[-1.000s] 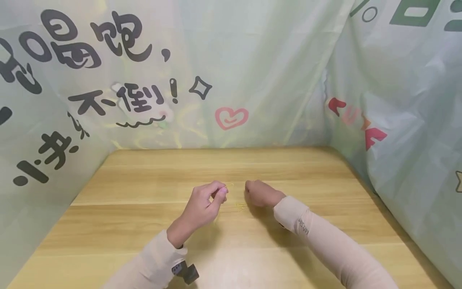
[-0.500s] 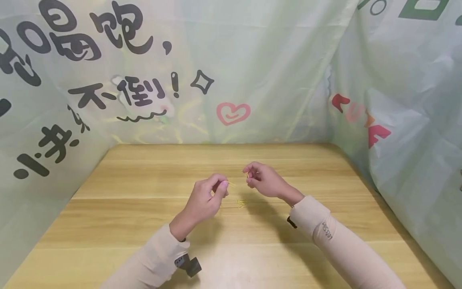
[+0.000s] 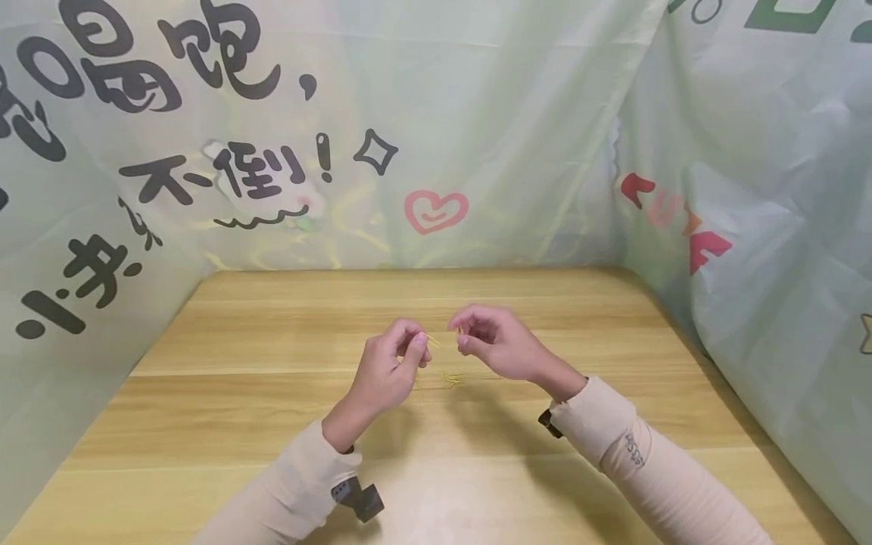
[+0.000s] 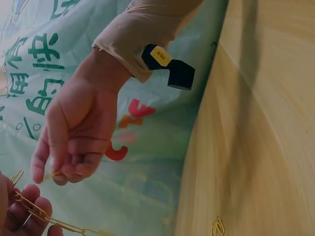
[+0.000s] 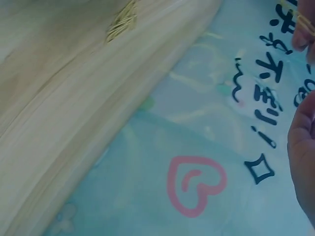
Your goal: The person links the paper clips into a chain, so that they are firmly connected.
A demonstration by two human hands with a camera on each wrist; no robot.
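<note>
My left hand [image 3: 384,371] pinches a chain of linked gold paper clips [image 4: 37,212]; the last clip [image 3: 433,341] sticks out past the fingertips toward the right. In the left wrist view the chain hangs away below the fingers. Opposite it, above the table, my right hand [image 3: 500,344] pinches a single gold paper clip [image 3: 459,331] between thumb and fingertips. A small gap separates the two clips. Below both hands a little pile of gold paper clips [image 3: 453,378] lies on the table, also in the right wrist view [image 5: 123,22].
The wooden table [image 3: 286,424] spreads under both hands. Printed cloth hangings [image 3: 531,151] stand along its back and sides. A small black device [image 3: 357,499] sits at the left cuff, and another dark piece [image 3: 550,424] shows at the right cuff.
My right hand has lifted from the table beside the pile with a paper clip in its fingers. It has then come a little closer to my left hand, which keeps hold of the chain.
</note>
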